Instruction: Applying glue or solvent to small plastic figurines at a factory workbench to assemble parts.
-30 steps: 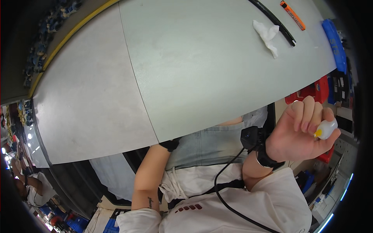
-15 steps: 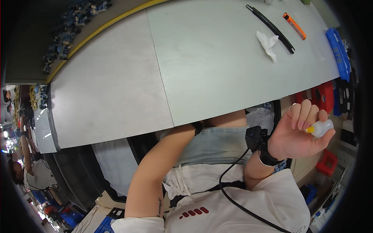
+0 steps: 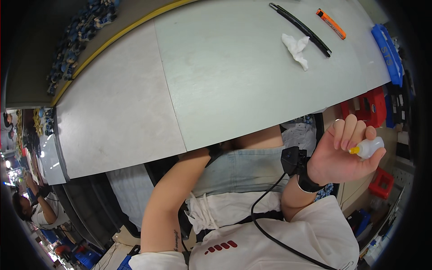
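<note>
My right hand (image 3: 326, 157) is raised off the right front edge of the table. It is closed round a small white squeeze bottle (image 3: 370, 147) with a yellow tip, which lies tilted between thumb and fingers, the tip toward the left. A dark strap with a black camera box (image 3: 292, 160) sits on that wrist, and a cable runs down from it. My left forearm (image 3: 180, 184) reaches under the table's front edge. The tabletop hides my left hand, so its fingers and anything in them do not show.
On the grey table (image 3: 112, 108) lie a crumpled white tissue (image 3: 295, 50), a black rod-like tool (image 3: 301, 30) and an orange cutter-shaped case (image 3: 331, 24). A blue tray (image 3: 388, 54) stands at the right edge. Blue figurines (image 3: 81, 40) lie beyond the yellow rim. A person (image 3: 40, 207) works at far left.
The view has shifted a little, so the table's things appear further left. My left forearm has moved left along the table edge. The right hand keeps hold of the bottle.
</note>
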A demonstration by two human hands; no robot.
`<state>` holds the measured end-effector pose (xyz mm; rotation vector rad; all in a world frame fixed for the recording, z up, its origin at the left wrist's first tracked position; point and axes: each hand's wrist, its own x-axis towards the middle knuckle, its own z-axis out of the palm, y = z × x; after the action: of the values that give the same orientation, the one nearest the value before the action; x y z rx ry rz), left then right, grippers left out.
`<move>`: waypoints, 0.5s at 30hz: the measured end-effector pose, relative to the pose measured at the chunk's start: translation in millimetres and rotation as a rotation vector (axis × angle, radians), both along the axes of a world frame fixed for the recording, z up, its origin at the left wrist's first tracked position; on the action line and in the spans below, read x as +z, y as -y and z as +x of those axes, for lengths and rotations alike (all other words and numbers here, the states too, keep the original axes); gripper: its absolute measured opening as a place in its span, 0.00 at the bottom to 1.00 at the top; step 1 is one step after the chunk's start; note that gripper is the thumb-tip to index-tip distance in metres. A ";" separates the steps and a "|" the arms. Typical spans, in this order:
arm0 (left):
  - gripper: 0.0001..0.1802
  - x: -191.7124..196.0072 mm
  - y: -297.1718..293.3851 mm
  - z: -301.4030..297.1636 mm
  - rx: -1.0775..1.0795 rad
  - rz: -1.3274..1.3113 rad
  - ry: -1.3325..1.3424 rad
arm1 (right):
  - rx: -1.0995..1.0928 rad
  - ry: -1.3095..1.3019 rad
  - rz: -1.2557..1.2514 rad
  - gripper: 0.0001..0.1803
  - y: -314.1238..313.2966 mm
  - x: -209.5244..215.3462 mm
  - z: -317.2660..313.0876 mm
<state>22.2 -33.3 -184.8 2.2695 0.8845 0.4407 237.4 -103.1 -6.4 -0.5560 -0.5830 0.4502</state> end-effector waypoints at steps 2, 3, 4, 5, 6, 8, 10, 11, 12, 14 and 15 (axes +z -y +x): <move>0.17 -0.3 -0.5 3.4 -0.019 -0.037 0.013 | -0.008 -0.003 -0.003 0.22 -0.1 0.3 1.1; 0.17 -0.2 0.0 6.6 -0.032 -0.057 0.020 | -0.019 -0.005 -0.007 0.22 0.5 0.4 2.0; 0.17 -0.6 0.6 7.8 -0.042 -0.078 0.027 | -0.021 -0.004 -0.009 0.22 0.8 0.7 2.2; 0.17 -0.8 1.1 9.0 -0.051 -0.098 0.033 | -0.023 -0.006 -0.011 0.22 1.0 1.1 2.5; 0.17 -0.9 1.5 10.0 -0.060 -0.117 0.039 | -0.024 -0.007 -0.012 0.22 1.1 1.4 2.7; 0.18 -0.9 2.1 11.9 -0.078 -0.154 0.050 | -0.020 -0.005 -0.010 0.22 1.6 1.2 3.6; 0.18 -0.8 2.4 13.7 -0.095 -0.190 0.062 | -0.015 -0.002 -0.008 0.22 2.1 1.0 4.4; 0.18 -0.8 2.5 14.6 -0.103 -0.208 0.068 | -0.018 0.000 -0.009 0.22 2.5 1.0 4.9; 0.18 -0.9 2.5 15.7 -0.112 -0.227 0.074 | -0.021 0.002 -0.010 0.22 2.9 1.0 5.4; 0.18 -1.6 1.7 16.1 -0.128 -0.262 0.085 | -0.032 0.001 -0.016 0.21 3.1 1.1 5.4; 0.18 -2.4 1.4 16.2 -0.135 -0.281 0.090 | -0.043 -0.001 -0.022 0.21 2.8 1.2 5.4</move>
<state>38.5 -34.7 -187.2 2.0201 0.6953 0.3325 242.8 -105.9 -5.2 -0.5885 -0.5646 0.4164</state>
